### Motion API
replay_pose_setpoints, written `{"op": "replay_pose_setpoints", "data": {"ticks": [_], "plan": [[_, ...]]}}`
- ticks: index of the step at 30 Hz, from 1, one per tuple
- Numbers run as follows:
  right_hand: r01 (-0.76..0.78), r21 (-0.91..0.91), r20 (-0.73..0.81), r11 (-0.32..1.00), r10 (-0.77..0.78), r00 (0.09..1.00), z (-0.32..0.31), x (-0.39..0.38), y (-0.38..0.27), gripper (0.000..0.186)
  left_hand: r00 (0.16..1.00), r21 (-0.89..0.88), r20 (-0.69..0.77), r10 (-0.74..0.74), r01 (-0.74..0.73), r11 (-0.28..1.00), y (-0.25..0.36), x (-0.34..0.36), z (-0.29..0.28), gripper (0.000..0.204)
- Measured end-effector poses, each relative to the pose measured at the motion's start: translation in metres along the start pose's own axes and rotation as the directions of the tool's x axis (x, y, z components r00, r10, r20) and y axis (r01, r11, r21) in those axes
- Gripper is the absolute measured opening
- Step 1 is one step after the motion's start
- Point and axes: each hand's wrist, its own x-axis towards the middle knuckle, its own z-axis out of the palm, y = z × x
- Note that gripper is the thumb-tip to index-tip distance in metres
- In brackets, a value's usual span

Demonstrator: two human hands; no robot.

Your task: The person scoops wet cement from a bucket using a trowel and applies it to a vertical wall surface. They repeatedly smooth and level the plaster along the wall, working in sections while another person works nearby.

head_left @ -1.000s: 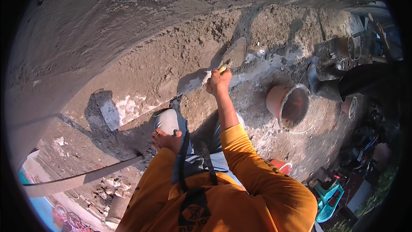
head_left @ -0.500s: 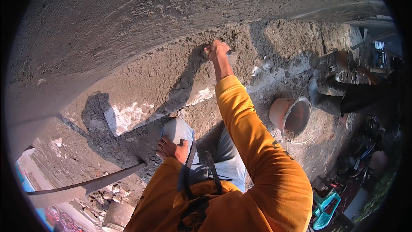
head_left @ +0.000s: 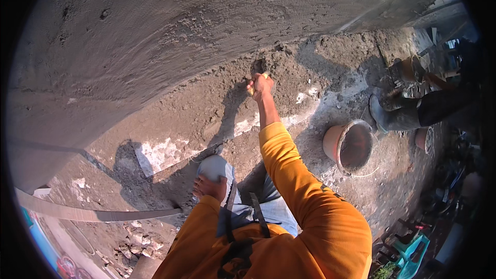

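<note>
We stretch our right arm forward in its orange cloth sleeve (head_left: pixel 297 163), the right hand (head_left: pixel 262 89) wrapped tightly around a yellow-handled hand tool (head_left: pixel 266 75), which sits over lumpy grey-brown mortar (head_left: pixel 178 106) near the foot of the grey plastered wall (head_left: pixel 155 36); its working end is unclear. Our left arm bends, the left hand (head_left: pixel 211 188) lying open, fingers draped, on our faded blue denim knee (head_left: pixel 216 165).

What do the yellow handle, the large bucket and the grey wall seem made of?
Yellow handle: perhaps plastic or painted wood, brightly coloured; the right hand mostly hides it.
Large bucket: probably plastic, dull, smooth orange-brown side, crusted rim.
Grey wall: likely cement render, matte, streaked and pitted.
</note>
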Motion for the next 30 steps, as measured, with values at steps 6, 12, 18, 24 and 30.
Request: {"op": "replay_pose_setpoints", "data": {"ticks": [6, 12, 18, 24, 30], "plan": [[0.002, -0.037, 0.106, 0.999, 0.002, 0.994, -0.074, -0.088, -0.041, 0.009, 0.998, -0.024, -0.063, -0.026, 0.024, 0.999, 0.005, -0.016, -0.011, 0.102], [0.157, -0.225, -0.093, 0.961, -0.182, 0.979, -0.228, -0.167, -0.099, 0.013, 1.0, 0.0, 0.005, -0.029, 0.029, 1.0, 0.01, -0.018, -0.015, 0.104], [0.022, -0.743, -0.408, 0.669, -0.478, 0.778, -0.372, -0.208, -0.137, 0.022, 1.0, 0.034, -0.011, -0.019, 0.019, 0.999, 0.006, -0.022, -0.016, 0.1], [-0.403, -0.909, -0.321, 0.104, -0.793, 0.519, -0.4, -0.214, -0.143, 0.039, 1.0, 0.016, 0.029, 0.001, -0.002, 1.0, 0.006, -0.025, -0.028, 0.099], [0.142, -0.571, -0.089, 0.808, -0.233, 0.968, -0.235, -0.192, -0.048, 0.015, 1.0, 0.05, -0.004, 0.027, -0.027, 0.998, -0.006, -0.019, -0.02, 0.096]]}}
